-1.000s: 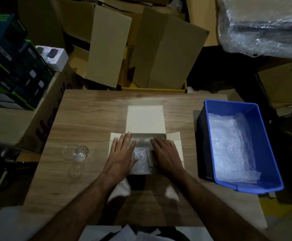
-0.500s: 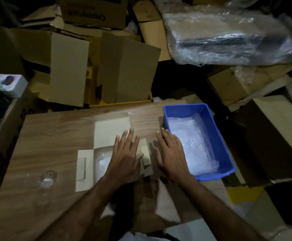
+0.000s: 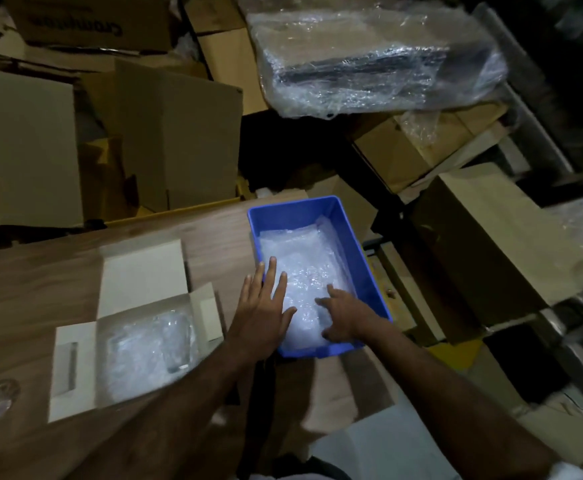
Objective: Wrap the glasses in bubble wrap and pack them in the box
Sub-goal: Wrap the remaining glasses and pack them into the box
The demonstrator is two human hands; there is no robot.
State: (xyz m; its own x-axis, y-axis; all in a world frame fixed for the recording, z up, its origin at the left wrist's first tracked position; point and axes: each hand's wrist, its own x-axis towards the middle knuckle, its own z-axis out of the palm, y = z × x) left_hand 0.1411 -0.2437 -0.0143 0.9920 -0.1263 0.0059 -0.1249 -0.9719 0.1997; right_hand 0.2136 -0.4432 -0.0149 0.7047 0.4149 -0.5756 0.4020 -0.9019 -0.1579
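Reaching both open hands, left hand and right hand, onto bubble wrap in blue bin; next, you likely pinch one sheet for unwrapped glass.

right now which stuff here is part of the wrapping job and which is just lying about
Part of the job:
- white box, open, with a wrapped glass inside
- bare glass at the table's left edge
- bubble wrap in the blue bin
- left hand and right hand, both reaching into the bin

Lying about:
- cardboard boxes behind the table
- plastic-wrapped bundle
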